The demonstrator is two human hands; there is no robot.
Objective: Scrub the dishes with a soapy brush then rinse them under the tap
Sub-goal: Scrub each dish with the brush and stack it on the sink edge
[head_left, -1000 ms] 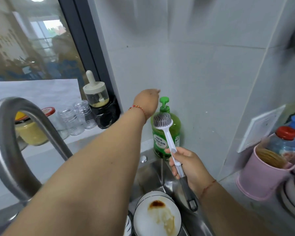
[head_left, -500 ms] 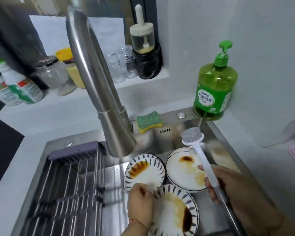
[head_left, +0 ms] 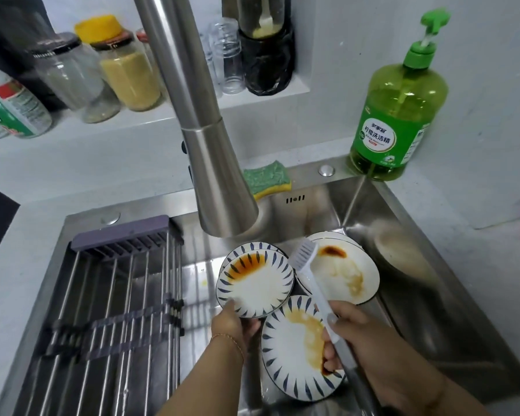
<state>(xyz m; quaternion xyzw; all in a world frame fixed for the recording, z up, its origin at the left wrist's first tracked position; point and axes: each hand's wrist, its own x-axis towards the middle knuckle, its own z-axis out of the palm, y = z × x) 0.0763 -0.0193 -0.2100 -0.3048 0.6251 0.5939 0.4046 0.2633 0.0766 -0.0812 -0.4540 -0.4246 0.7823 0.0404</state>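
Three dirty plates lie in the steel sink (head_left: 427,298). My left hand (head_left: 233,324) grips the near rim of a blue-striped plate (head_left: 257,285) with brown sauce and tilts it up. A second striped plate (head_left: 294,346) lies below it, partly under my right hand. A plain white stained plate (head_left: 347,273) sits behind. My right hand (head_left: 360,340) holds the dish brush (head_left: 305,256) by its handle, bristle head raised between the lifted plate and the white one. The tap spout (head_left: 219,187) hangs above the plates, with no water visible.
A green dish soap bottle (head_left: 398,115) stands at the sink's back right corner, a green-yellow sponge (head_left: 267,181) behind the tap. A drying rack (head_left: 114,310) spans the sink's left half. Jars and bottles (head_left: 126,73) line the ledge behind.
My left hand left the soap pump and came down into the sink, taking the striped plate by its rim and tipping it up. The brush came down over the plates.
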